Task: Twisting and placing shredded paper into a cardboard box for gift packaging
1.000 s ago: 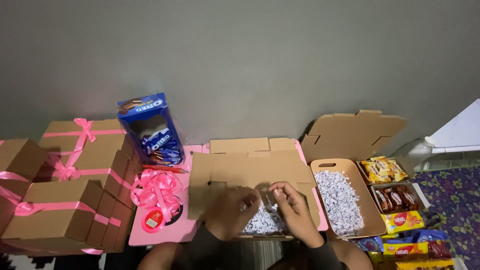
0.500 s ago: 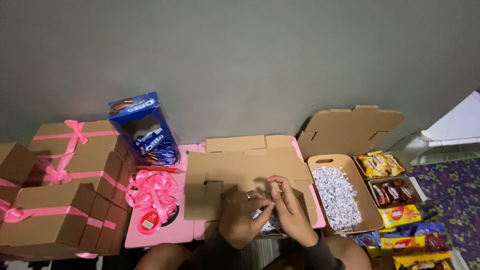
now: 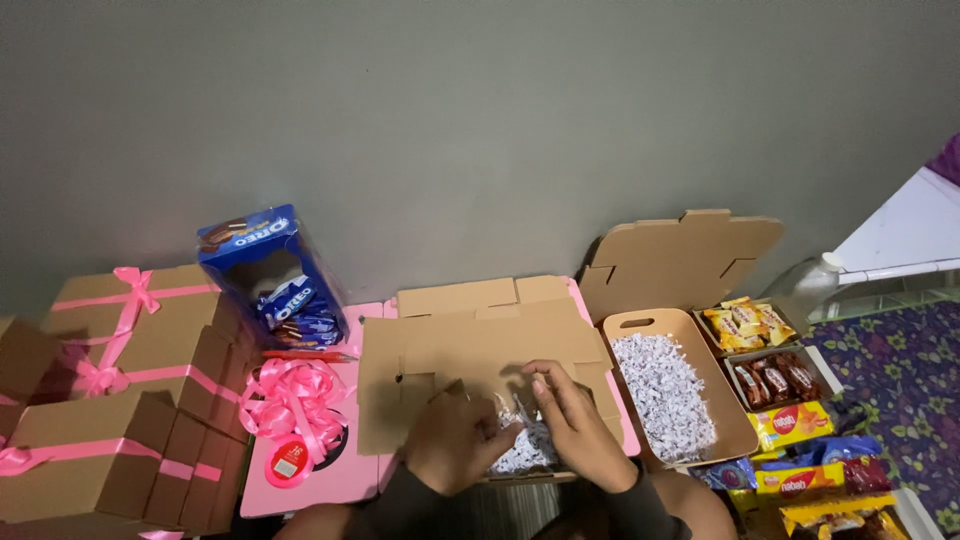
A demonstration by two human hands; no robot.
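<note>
Both hands are low in the centre of the frame, working in a heap of shredded paper (image 3: 520,445), crinkly white strips with a grey-blue tint, lying in the open cardboard box (image 3: 480,350) in front of the person. The left hand (image 3: 455,440) is curled, fingers bent into the shreds, gripping a tuft. The right hand (image 3: 575,420) is half closed over the same heap, fingertips pinching strips at its top. The box is plain brown corrugated board, flat flaps standing up behind the hands with notched, die-cut edges. It sits on a smooth pink table (image 3: 330,475), whose bare surface shows only at the lower left and along a thin edge on the right.

There is little room. Just right of the right hand sits a second open box (image 3: 640,325), rounded at the corners, holding more of the shredded filling (image 3: 663,395), its lid tipped back against the grey wall. Left of the left hand lies a glossy pink ribbon bow (image 3: 295,395), loops curled. Behind it, a tall blue biscuit carton (image 3: 275,275) leans. At far left, closed brown boxes tied with pink ribbon (image 3: 120,380) are stacked. In the lower right, trays and packets of snacks (image 3: 775,375) in yellow, brown and red crowd the floor.
</note>
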